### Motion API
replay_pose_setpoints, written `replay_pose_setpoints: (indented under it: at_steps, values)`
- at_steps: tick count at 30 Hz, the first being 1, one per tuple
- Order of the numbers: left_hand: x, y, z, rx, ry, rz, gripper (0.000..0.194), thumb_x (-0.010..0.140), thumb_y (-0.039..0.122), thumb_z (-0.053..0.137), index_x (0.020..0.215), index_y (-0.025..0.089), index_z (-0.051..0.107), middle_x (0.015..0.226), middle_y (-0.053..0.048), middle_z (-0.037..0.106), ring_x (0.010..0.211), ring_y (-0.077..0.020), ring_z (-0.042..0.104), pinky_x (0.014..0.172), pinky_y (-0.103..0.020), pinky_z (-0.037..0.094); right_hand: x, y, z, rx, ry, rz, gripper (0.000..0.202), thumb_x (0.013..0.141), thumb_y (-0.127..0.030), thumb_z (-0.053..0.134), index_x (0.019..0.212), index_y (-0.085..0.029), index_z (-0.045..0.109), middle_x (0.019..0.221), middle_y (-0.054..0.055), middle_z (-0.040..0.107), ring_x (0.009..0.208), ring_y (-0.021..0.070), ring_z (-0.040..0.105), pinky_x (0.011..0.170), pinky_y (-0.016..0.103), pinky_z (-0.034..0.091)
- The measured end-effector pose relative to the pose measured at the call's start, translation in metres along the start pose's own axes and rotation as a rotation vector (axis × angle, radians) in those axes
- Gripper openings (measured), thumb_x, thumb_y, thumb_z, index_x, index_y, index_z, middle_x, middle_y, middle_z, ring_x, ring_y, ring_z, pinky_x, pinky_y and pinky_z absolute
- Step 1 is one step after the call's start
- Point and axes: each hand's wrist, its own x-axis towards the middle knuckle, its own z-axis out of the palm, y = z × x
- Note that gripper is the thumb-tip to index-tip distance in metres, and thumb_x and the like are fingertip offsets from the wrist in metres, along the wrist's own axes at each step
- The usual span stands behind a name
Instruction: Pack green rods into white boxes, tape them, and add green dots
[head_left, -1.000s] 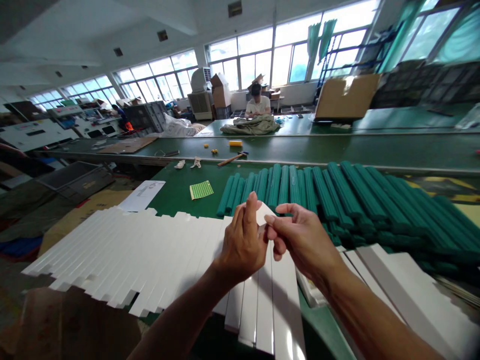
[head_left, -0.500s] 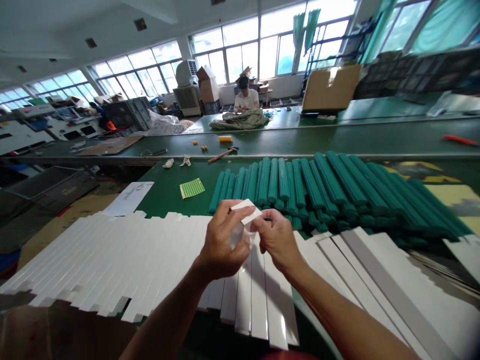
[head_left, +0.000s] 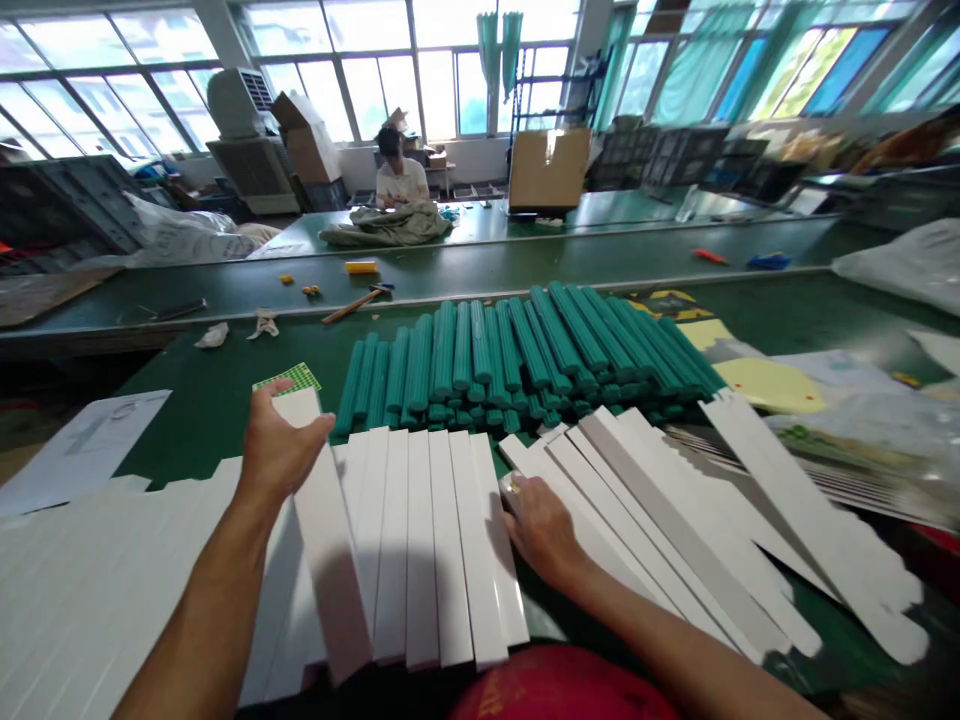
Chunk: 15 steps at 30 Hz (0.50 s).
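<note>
My left hand (head_left: pixel 281 445) grips the top end of a long white box (head_left: pixel 330 550), which is tilted above other white boxes. Right of it, several narrow white boxes (head_left: pixel 420 540) lie side by side. My right hand (head_left: pixel 541 525) has its fingers curled at the near-left end of another group of white boxes (head_left: pixel 645 500); what its fingertips hold is too small to make out. Behind the boxes lies a pile of green ribbed rolls (head_left: pixel 480 350). A green dotted sticker sheet (head_left: pixel 302 377) shows just behind my left hand.
A hammer (head_left: pixel 352 305), a yellow roll (head_left: pixel 361 267) and crumpled scraps (head_left: pixel 262 323) lie farther back. A printed paper (head_left: pixel 97 435) is at the left. A person (head_left: pixel 401 180) sits across the tables near a cardboard box (head_left: pixel 550 170).
My hands have moved apart from the small white end they held together. My left hand now holds a long box at the left, my right is at the right group. The view has turned right.
</note>
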Motion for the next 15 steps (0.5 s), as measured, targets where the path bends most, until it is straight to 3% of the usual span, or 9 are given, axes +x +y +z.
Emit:
replay_pose_setpoints:
  at_steps: [4, 7, 9, 11, 13, 15]
  values:
    - [0.023, -0.054, 0.037, 0.205, -0.299, -0.089, 0.071, 0.067, 0.026, 0.069, 0.132, 0.012, 0.042, 0.096, -0.009, 0.065, 0.085, -0.0247, 0.066, 0.073, -0.034, 0.053, -0.04, 0.082, -0.006, -0.378, 0.004, 0.157, 0.036, 0.083, -0.016, 0.055, 0.117, -0.009, 0.057, 0.129, 0.024, 0.053, 0.11, 0.0379, 0.051, 0.089, 0.053, 0.037]
    - [0.021, -0.079, 0.063, 0.293, -0.363, -0.118, 0.078, 0.067, 0.026, 0.067, 0.135, 0.005, 0.037, 0.116, -0.019, 0.061, 0.11, -0.033, 0.06, 0.087, -0.041, 0.051, -0.059, 0.103, 0.003, -0.488, -0.089, 0.169, 0.035, 0.084, -0.015, 0.051, 0.117, -0.008, 0.057, 0.124, 0.024, 0.056, 0.104, 0.0362, 0.053, 0.086, 0.051, 0.037]
    - [0.019, -0.084, 0.07, 0.341, -0.338, -0.106, 0.086, 0.067, 0.03, 0.068, 0.14, 0.006, 0.032, 0.137, -0.026, 0.045, 0.13, -0.0424, 0.042, 0.098, -0.055, 0.042, -0.063, 0.102, 0.01, -0.492, -0.146, 0.18, 0.027, 0.085, -0.011, 0.047, 0.109, -0.007, 0.059, 0.112, 0.023, 0.06, 0.097, 0.0331, 0.055, 0.083, 0.047, 0.038]
    - [0.015, -0.081, 0.072, 0.397, -0.279, -0.053, 0.088, 0.071, 0.037, 0.066, 0.145, 0.01, 0.026, 0.148, -0.026, 0.031, 0.136, -0.0475, 0.029, 0.099, -0.066, 0.034, -0.059, 0.096, 0.011, -0.443, -0.195, 0.232, 0.022, 0.085, -0.008, 0.045, 0.101, -0.007, 0.06, 0.101, 0.021, 0.062, 0.09, 0.0303, 0.058, 0.077, 0.041, 0.039]
    - [0.006, -0.071, 0.072, 0.429, -0.18, 0.051, 0.079, 0.08, 0.041, 0.059, 0.145, 0.011, 0.027, 0.146, -0.026, 0.034, 0.133, -0.0465, 0.033, 0.096, -0.067, 0.036, -0.05, 0.095, 0.0, -0.334, -0.235, 0.288, 0.021, 0.083, -0.009, 0.048, 0.101, -0.008, 0.059, 0.099, 0.019, 0.062, 0.088, 0.0283, 0.059, 0.071, 0.035, 0.039]
    - [-0.016, -0.055, 0.073, 0.405, -0.074, 0.231, 0.07, 0.086, 0.04, 0.054, 0.143, 0.008, 0.031, 0.138, -0.026, 0.042, 0.128, -0.0424, 0.041, 0.095, -0.061, 0.041, -0.036, 0.1, -0.025, -0.17, -0.249, 0.314, 0.024, 0.08, -0.012, 0.054, 0.103, -0.01, 0.059, 0.1, 0.017, 0.063, 0.088, 0.0266, 0.06, 0.069, 0.032, 0.04]
